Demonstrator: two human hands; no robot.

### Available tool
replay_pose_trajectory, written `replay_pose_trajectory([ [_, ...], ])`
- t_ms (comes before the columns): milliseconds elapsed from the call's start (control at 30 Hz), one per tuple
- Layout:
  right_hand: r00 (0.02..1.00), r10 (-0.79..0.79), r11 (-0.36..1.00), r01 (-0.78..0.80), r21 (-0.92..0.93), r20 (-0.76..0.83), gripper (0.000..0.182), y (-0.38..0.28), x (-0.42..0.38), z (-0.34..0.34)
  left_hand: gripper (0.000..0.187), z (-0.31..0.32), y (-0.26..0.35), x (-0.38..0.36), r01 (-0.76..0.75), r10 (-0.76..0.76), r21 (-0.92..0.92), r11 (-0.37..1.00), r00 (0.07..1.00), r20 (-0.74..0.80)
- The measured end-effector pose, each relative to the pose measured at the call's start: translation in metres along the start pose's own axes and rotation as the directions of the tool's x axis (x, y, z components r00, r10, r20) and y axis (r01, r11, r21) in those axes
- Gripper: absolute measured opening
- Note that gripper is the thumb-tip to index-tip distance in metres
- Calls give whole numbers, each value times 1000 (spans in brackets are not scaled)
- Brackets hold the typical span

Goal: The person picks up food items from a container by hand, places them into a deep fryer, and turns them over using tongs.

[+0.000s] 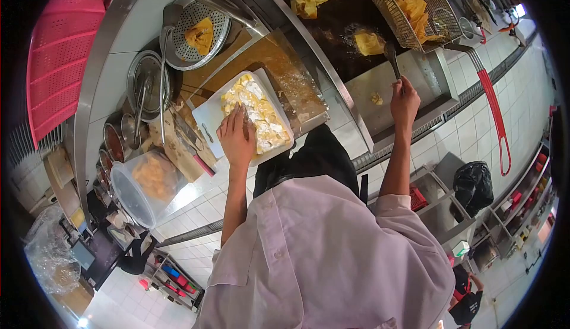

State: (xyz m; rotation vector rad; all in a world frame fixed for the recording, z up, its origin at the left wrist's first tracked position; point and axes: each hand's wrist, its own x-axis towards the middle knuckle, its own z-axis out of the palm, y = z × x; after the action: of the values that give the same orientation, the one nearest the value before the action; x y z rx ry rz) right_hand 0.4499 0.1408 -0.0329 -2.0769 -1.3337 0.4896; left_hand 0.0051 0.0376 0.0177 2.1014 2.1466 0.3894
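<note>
My left hand [237, 136] reaches over a white rectangular tray [286, 146], its fingers spread and the fingertips touching the food. Yellow folded pieces [255, 100] dusted with white flour fill that tray; they look like wrapped dumplings. My right hand [405, 100] is closed around the handle of a dark metal spoon [390, 53]. Its head sits in the dark oil of a shallow fryer [401, 80], beside one yellow fried piece [369, 42]. Bubbles surround this piece. More fried pieces [314, 0] float at the fryer's far side.
A wire fry basket [436, 11] of fried pieces rests over the fryer, its red handle [493, 106] sticking out to the right. At left are a perforated bowl [221, 44], a metal pot [132, 94], a clear plastic tub [133, 195] and a pink crate [59, 56]. Another person [466, 299] is at lower right.
</note>
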Motion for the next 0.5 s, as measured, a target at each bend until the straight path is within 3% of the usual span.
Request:
replay_pose_trajectory([
  [200, 986, -128, 980, 142, -138, 104, 35, -70, -7, 11, 49, 0, 0, -2, -6, 6, 6, 1000, 1000, -8],
  [333, 964, -206, 950, 238, -203, 168, 35, -75, -9, 40, 48, 0, 0, -2, -9, 9, -4, 1000, 1000, -8],
  [500, 996, -3, 947, 30, -319, 84, 36, -48, 2, 54, 49, 1, -2, -5, 13, -13, 9, 1000, 1000, -5],
])
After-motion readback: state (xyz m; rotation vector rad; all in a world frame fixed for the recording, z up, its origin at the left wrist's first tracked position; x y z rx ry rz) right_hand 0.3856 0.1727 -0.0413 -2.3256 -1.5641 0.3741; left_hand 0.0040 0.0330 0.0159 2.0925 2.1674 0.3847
